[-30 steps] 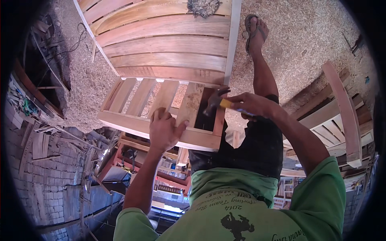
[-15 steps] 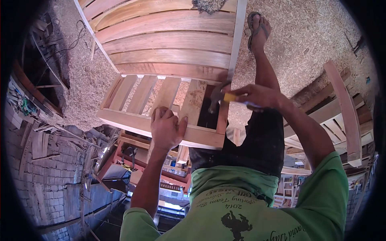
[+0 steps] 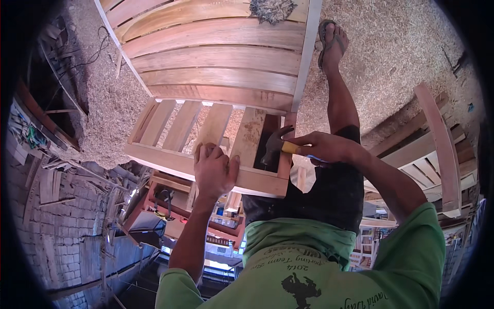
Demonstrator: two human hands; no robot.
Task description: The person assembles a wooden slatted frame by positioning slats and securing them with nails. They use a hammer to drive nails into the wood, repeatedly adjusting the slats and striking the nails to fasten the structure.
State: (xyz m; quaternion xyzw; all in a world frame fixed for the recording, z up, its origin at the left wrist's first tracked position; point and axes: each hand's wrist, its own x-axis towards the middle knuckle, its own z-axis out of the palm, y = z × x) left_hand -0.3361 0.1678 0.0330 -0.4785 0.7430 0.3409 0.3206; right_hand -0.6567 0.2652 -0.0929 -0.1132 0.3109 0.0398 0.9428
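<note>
Right hand [image 3: 324,148] grips hammer [image 3: 275,148]; left hand [image 3: 213,170] presses pale slatted chair seat [image 3: 206,139].

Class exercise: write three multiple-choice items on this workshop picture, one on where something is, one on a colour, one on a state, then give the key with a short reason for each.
1. Where does the left hand rest?
A. on the front rail of the slatted wooden frame
B. on the floor
C. on a brick wall

2. What colour is the handle of the hammer?
A. blue
B. yellow
C. white

3. How is the hammer held?
A. lying loose on the slats
B. gripped in the right hand
C. hanging from a hook

Key: 1 A, the fingers lie over the rail's edge. 2 B, a yellow handle shows beside the dark head. 3 B, the right hand's fingers close round the handle, head over the gap at the frame's right end.
</note>
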